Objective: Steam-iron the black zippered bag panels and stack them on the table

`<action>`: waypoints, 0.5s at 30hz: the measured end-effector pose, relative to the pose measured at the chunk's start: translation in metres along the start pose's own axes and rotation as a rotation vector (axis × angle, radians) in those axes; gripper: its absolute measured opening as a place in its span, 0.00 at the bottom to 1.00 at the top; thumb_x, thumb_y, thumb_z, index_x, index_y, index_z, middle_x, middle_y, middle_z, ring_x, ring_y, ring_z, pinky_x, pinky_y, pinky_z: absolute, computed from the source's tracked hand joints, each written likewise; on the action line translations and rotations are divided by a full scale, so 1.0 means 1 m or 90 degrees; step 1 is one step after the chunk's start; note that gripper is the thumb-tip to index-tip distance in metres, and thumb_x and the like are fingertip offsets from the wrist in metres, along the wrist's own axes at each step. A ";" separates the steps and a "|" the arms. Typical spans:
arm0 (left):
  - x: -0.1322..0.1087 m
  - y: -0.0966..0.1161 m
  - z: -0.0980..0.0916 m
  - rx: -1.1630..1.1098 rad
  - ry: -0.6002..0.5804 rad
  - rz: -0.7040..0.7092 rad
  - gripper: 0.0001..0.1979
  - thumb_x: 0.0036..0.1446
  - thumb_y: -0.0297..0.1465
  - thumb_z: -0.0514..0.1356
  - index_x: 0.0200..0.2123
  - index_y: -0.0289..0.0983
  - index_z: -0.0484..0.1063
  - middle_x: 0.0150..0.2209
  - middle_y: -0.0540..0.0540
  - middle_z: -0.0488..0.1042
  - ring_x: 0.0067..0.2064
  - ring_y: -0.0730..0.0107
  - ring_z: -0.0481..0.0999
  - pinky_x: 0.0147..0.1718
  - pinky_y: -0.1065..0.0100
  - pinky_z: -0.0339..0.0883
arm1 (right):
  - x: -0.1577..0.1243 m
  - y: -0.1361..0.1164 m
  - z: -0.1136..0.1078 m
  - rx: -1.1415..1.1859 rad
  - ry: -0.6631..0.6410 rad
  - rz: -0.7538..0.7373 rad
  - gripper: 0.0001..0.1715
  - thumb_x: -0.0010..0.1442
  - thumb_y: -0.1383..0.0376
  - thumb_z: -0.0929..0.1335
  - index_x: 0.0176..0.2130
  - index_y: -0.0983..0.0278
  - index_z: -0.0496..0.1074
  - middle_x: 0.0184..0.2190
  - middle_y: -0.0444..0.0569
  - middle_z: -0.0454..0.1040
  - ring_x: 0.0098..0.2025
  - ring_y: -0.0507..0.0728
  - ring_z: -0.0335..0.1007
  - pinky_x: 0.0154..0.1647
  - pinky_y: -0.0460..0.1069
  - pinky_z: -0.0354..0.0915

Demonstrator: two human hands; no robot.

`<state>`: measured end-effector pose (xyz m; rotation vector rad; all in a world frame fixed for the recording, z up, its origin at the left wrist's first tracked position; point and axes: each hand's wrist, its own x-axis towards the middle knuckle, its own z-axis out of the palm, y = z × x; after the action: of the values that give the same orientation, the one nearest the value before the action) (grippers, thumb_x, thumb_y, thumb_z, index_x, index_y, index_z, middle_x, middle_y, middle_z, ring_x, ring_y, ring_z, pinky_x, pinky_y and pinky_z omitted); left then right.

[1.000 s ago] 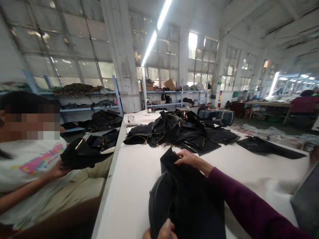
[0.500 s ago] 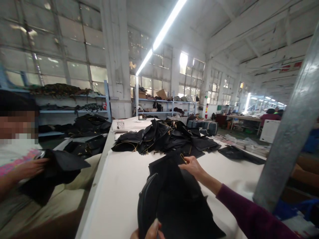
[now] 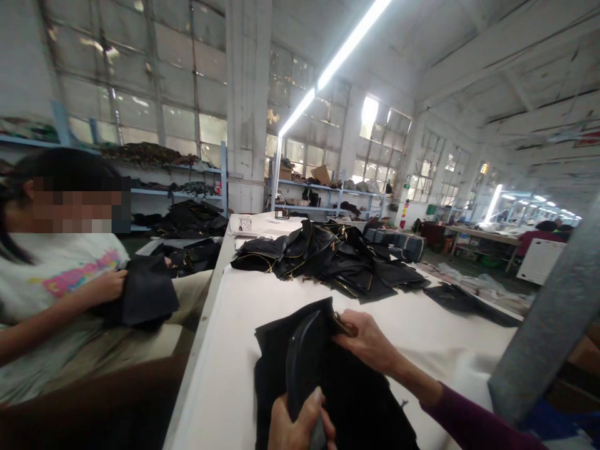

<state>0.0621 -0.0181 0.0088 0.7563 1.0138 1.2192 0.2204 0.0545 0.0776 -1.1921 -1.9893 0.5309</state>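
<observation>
A black bag piece [image 3: 360, 390] is held up over the near part of the white table. In my left hand [image 3: 302, 422], at the bottom, the fingers are wrapped round a smooth, curved black strip [image 3: 300, 362] of this piece. My right hand [image 3: 365, 340], in a purple sleeve, pinches the piece's upper right edge, where a gold-brown bit, seemingly zipper, shows at the fingertips. Much of the lower piece is out of frame. Behind it lies a heap of black bag pieces [image 3: 319, 256] with gold zippers.
To the left a seated person [image 3: 60, 287] holds another black piece. A grey metal post [image 3: 539, 325] rises at the right. A flat black piece [image 3: 471, 303] lies on the white table [image 3: 220, 356] near the post. Loaded shelves [image 3: 309, 184] line the back wall.
The view has swung left, showing more of the seated person. My left hand has come up with the curved strip, which now stands nearer my right hand. Both hands keep hold.
</observation>
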 end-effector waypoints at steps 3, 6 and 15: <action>0.004 -0.001 -0.004 0.008 -0.024 0.024 0.19 0.41 0.44 0.65 0.23 0.34 0.67 0.12 0.48 0.71 0.12 0.69 0.69 0.12 0.72 0.61 | -0.005 -0.003 0.002 -0.094 0.002 -0.028 0.15 0.50 0.70 0.66 0.18 0.64 0.56 0.21 0.40 0.56 0.24 0.49 0.53 0.24 0.46 0.49; 0.004 0.005 -0.008 -0.010 -0.002 0.047 0.19 0.42 0.44 0.64 0.24 0.32 0.68 0.13 0.49 0.70 0.13 0.70 0.69 0.13 0.72 0.62 | -0.011 0.000 -0.002 -0.107 -0.004 -0.023 0.15 0.48 0.71 0.66 0.18 0.64 0.56 0.21 0.40 0.56 0.24 0.49 0.53 0.24 0.46 0.48; 0.005 0.009 -0.010 -0.007 0.009 0.041 0.19 0.43 0.44 0.64 0.23 0.32 0.69 0.13 0.48 0.71 0.14 0.69 0.70 0.13 0.72 0.63 | -0.016 0.029 -0.024 0.278 0.055 0.208 0.12 0.44 0.62 0.72 0.27 0.69 0.72 0.19 0.41 0.64 0.21 0.49 0.58 0.22 0.45 0.53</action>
<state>0.0496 -0.0118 0.0120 0.7776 1.0003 1.2856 0.2600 0.0543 0.0674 -1.2350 -1.5049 1.0020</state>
